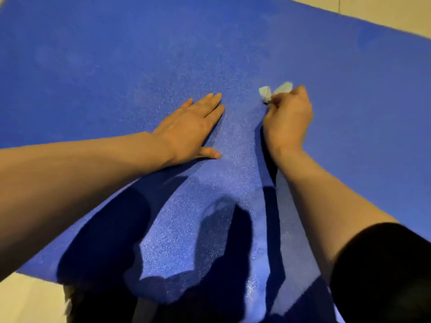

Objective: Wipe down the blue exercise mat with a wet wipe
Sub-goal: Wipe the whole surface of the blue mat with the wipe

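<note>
The blue mat (116, 54) runs past the frame's edges. Most of the wet wipe (270, 92) is hidden inside the right hand (288, 115).

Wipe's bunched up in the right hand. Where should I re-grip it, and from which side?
Take the wet wipe at its bunched middle, where the right hand pinches it, coming from above. Its two loose ends flare forward on the blue mat; gripping those would probably leave no pad for wiping.

Blue mat (233, 54): foam-like, pebbled, faint sheen. Wet wipe (265, 92): crumpled white cloth-like sheet.
</note>
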